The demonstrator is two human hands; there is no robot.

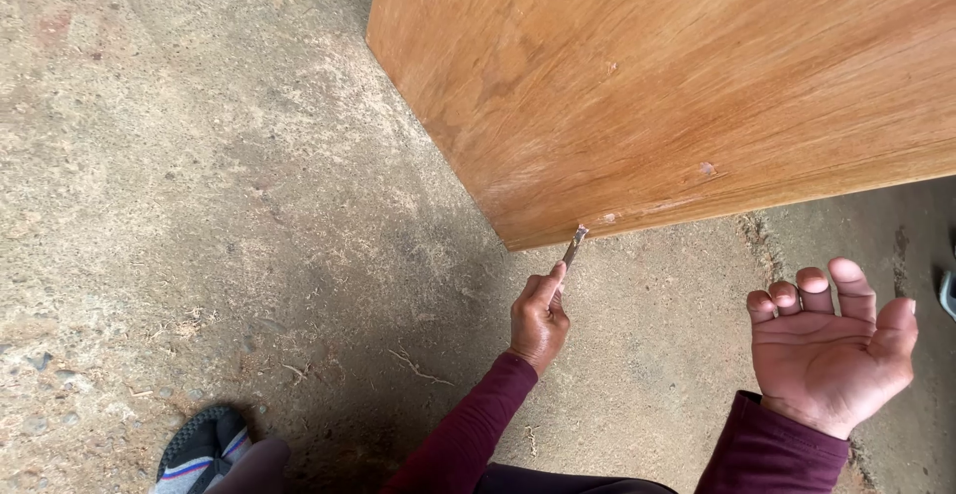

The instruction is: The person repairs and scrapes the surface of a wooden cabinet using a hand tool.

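My left hand [539,317] grips a small thin metal tool [574,246], a chisel or scraper. Its tip touches the lower edge of a large brown wooden panel [677,76] near the panel's bottom corner. My right hand [833,343] is held up to the right, palm facing up and fingers curled apart, holding nothing. It hovers below the panel's edge without touching it. Both arms wear dark maroon sleeves.
A rough concrete floor [199,175] dusted with sawdust and small wood shavings spreads to the left and below. My foot in a dark sandal [199,446] shows at the bottom left. A small pale object [947,293] sits at the right edge.
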